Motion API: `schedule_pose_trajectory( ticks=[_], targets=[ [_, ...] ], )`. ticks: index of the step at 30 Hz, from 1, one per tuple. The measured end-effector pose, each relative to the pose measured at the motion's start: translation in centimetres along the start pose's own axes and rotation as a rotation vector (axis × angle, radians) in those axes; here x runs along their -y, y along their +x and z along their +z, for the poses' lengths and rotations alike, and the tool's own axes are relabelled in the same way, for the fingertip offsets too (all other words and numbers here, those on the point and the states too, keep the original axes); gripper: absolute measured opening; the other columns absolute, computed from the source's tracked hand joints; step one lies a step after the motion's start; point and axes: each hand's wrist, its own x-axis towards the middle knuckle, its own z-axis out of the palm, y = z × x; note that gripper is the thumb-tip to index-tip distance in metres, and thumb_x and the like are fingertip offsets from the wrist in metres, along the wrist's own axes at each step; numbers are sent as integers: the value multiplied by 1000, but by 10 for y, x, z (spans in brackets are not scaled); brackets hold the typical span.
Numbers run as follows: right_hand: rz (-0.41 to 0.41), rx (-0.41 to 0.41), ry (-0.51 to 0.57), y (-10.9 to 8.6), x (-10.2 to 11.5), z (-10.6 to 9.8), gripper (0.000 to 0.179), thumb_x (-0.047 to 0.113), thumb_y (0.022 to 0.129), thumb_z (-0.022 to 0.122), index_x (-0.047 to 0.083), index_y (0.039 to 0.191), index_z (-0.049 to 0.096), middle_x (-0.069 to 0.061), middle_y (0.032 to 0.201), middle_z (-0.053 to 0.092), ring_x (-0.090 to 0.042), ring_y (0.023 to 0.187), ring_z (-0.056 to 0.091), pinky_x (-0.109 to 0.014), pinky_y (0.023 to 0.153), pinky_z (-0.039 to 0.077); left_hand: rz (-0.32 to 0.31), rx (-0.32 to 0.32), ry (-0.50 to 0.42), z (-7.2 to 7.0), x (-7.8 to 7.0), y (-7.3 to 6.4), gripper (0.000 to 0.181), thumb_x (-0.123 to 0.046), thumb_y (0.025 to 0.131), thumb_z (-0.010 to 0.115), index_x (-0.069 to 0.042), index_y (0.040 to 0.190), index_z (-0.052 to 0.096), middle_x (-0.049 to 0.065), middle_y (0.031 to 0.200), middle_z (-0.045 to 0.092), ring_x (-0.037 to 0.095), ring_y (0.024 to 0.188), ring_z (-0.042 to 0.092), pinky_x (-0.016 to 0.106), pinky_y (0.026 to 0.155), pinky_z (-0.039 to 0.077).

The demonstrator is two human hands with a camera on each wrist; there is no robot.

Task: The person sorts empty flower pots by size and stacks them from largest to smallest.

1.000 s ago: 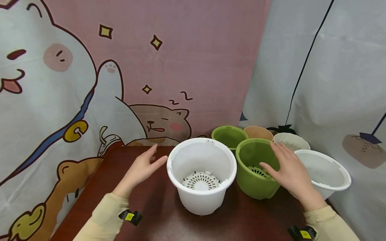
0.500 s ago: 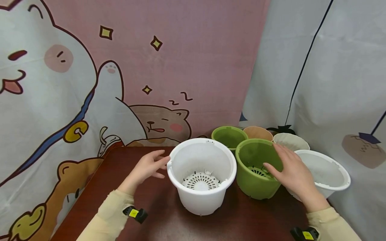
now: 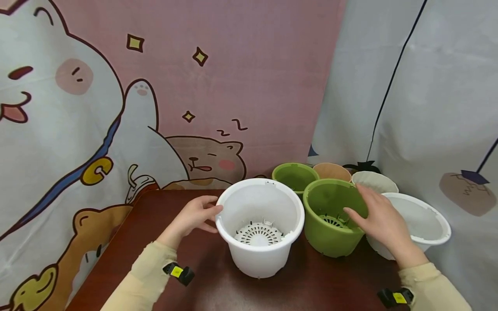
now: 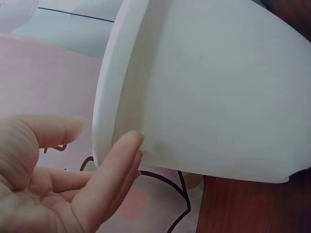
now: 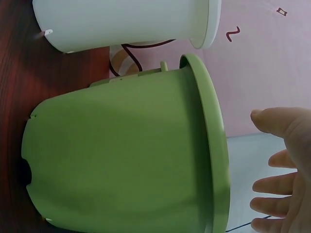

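A white plastic pot [image 3: 258, 259] with a slotted bottom stands upright on the dark red table. At its left side is my left hand [image 3: 194, 218]; in the left wrist view its fingers [image 4: 114, 174] lie right at the underside of the rim [image 4: 109, 92], while the thumb stays a little apart above it. A green pot [image 3: 330, 239] of the same kind stands to the right. My right hand [image 3: 383, 220] hovers over that pot's right rim. The right wrist view shows its fingers [image 5: 274, 184] spread, apart from the green rim [image 5: 216, 145], holding nothing.
Behind stand a second green pot [image 3: 295, 175], a peach pot [image 3: 332, 171] and a cream pot [image 3: 375, 181]. Another white pot [image 3: 420, 216] is at the far right, partly behind my right hand. Printed cloth [image 3: 264, 86] hangs behind the table [image 3: 171, 276].
My left hand has moved right to the white pot's rim, its fingers turning down below it. My right hand has drifted slightly right and down. The pots have stayed in place.
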Motion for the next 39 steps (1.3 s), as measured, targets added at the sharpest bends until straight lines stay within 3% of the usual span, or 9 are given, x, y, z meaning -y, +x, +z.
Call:
schedule_pose_trajectory(
  ticks=[9, 22, 39],
  targets=[
    [28, 40, -2, 7, -9, -7, 78, 38, 93, 69, -8, 146, 38, -35, 137, 46, -55, 123, 42, -69, 98, 37, -13, -5, 4, 2, -2, 2, 50, -7, 94, 68, 6, 139, 49, 25, 115, 62, 34, 84, 69, 44, 58, 63],
    [100, 165, -11, 14, -29, -15, 80, 42, 96, 64, -13, 146, 34, -39, 139, 42, -58, 121, 42, -71, 97, 38, -24, -55, 42, 7, -6, 2, 46, -3, 92, 69, 5, 134, 54, 24, 113, 62, 29, 76, 70, 42, 57, 63],
    [177, 262, -4, 11, -50, -20, 72, 31, 95, 65, -21, 137, 38, -41, 115, 57, -55, 103, 57, -65, 82, 49, -9, -103, 21, 12, -2, 4, 45, 0, 91, 69, 5, 133, 56, 22, 108, 63, 26, 73, 70, 41, 56, 63]
  ],
)
